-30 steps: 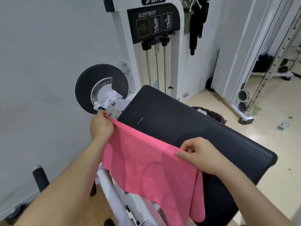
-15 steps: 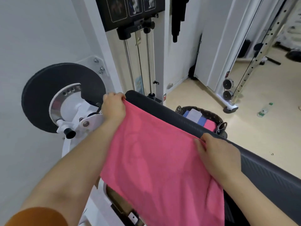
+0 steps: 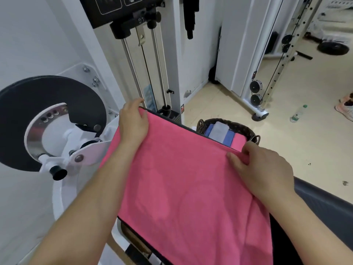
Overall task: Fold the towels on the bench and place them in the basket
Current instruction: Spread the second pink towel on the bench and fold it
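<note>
A pink towel [image 3: 187,188] lies spread over the black padded bench [image 3: 324,205], covering most of it. My left hand [image 3: 132,124] grips the towel's far left corner at the pad's top edge. My right hand [image 3: 261,169] pinches the far right corner, fingers curled over the cloth. Just beyond the bench stands a dark woven basket [image 3: 246,129] on the floor, holding folded towels in blue, grey and pink.
A white cable machine [image 3: 152,60] with guide rods rises right behind the bench. A black disc and white pivot arm [image 3: 49,119] sit to the left. On the floor at the right are a plastic bottle [image 3: 298,113] and a person's shoe [image 3: 345,108].
Both hands have carried the towel's top edge forward and up to the bench's far edge, spreading it flat over the pad. The view has tilted down and closer; the basket now shows.
</note>
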Action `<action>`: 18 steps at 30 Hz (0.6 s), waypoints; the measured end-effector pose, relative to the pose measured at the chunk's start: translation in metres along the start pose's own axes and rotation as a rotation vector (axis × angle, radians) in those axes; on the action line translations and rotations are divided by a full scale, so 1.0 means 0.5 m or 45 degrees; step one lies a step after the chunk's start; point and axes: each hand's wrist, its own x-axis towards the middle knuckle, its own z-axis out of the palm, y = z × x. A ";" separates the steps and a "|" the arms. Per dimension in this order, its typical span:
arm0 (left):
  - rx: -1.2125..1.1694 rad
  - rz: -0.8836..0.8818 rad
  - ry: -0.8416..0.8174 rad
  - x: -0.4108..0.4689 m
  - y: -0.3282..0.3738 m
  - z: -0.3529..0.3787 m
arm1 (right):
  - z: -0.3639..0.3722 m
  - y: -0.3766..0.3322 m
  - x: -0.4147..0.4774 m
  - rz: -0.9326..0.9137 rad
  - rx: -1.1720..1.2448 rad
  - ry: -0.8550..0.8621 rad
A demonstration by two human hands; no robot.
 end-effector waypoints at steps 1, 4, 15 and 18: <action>0.042 0.020 -0.047 -0.021 -0.005 0.004 | -0.001 -0.003 -0.004 0.002 -0.006 0.002; 0.207 -0.076 -0.283 -0.047 -0.024 0.015 | 0.001 -0.011 -0.017 -0.028 -0.023 -0.035; -0.107 0.163 -0.253 -0.199 0.094 -0.055 | -0.078 0.106 -0.179 0.015 0.292 0.047; -0.352 0.334 -0.374 -0.406 0.175 -0.093 | -0.083 0.135 -0.235 0.056 0.229 -0.063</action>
